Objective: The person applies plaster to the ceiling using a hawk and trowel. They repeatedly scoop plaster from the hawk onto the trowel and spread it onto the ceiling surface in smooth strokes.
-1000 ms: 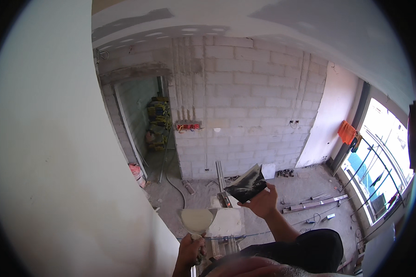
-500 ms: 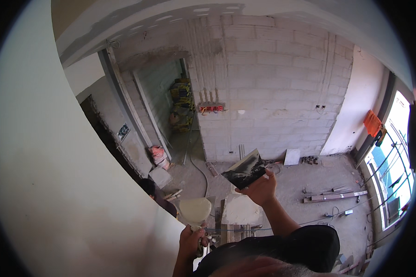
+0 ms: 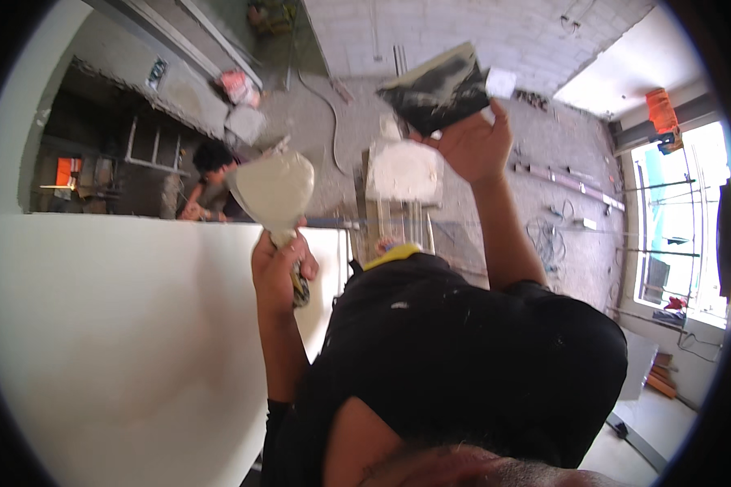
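My left hand (image 3: 278, 272) is closed on the handle of a putty knife, whose broad blade (image 3: 272, 187) carries a thick layer of cream compound and is held upright in front of me. To the right and higher in the picture, my right hand (image 3: 475, 146) grips a dark, flat plate (image 3: 430, 89) by its lower edge; pale compound is smeared across it. The two tools are apart. A smooth pale wall surface (image 3: 114, 341) lies beside my left arm. Below and between my hands are a white-crusted board (image 3: 402, 174) on a stand and a yellow object (image 3: 390, 256), partly hidden by my body.
Below left, a co-worker (image 3: 215, 170) bends near a ladder (image 3: 154, 154). The floor holds a hose (image 3: 333, 138), metal lengths (image 3: 564, 183), coiled cable (image 3: 548, 239) and bags (image 3: 240, 89). At right, orange cloth (image 3: 662, 109) hangs by a window (image 3: 674, 219) with bars.
My view has tilted sharply downward, revealing more of my body and the co-worker. Both hands, still holding their tools, now sit higher in the picture, the knife further left than before.
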Demonstrator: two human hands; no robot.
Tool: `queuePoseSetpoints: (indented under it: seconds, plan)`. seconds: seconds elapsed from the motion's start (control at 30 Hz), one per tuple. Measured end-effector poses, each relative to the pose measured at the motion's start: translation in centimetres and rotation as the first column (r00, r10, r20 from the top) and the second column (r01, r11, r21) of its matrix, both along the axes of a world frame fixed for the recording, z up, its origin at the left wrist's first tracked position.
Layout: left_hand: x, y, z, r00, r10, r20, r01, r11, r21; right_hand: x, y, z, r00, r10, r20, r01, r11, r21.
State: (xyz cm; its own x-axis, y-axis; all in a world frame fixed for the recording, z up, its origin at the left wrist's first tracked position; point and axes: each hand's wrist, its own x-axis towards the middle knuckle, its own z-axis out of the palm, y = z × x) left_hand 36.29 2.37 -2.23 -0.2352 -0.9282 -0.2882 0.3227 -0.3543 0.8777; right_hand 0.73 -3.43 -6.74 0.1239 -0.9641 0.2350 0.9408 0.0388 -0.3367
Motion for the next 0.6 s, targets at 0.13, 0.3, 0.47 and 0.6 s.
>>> queuePoseSetpoints:
  seconds: [0.13,0.3,0.47,0.6]
  plan:
    - [-0.9,0.8,-0.8,1.0,0.022,0.016,-0.022,1.0,-0.009,-2.8,0.9,-0.8,1.0,0.026,0.017,-0.025,0.999,-0.043]
    - [-0.4,0.1,-1.9,0.999,-0.034,0.025,0.034,0.999,-0.014,-3.4,2.1,-1.7,0.99,-0.072,-0.121,0.072,0.997,-0.007]
    - [0.0,0.2,-2.2,0.998,-0.012,0.061,0.011,1.0,0.003,-3.0,3.0,-3.2,0.99,-0.076,-0.119,0.081,0.996,0.043]
    - [1.0,0.7,-2.9,0.996,-0.041,0.074,0.038,0.999,0.034,-2.1,4.6,-3.5,0.987,-0.097,-0.127,0.111,0.988,0.111]
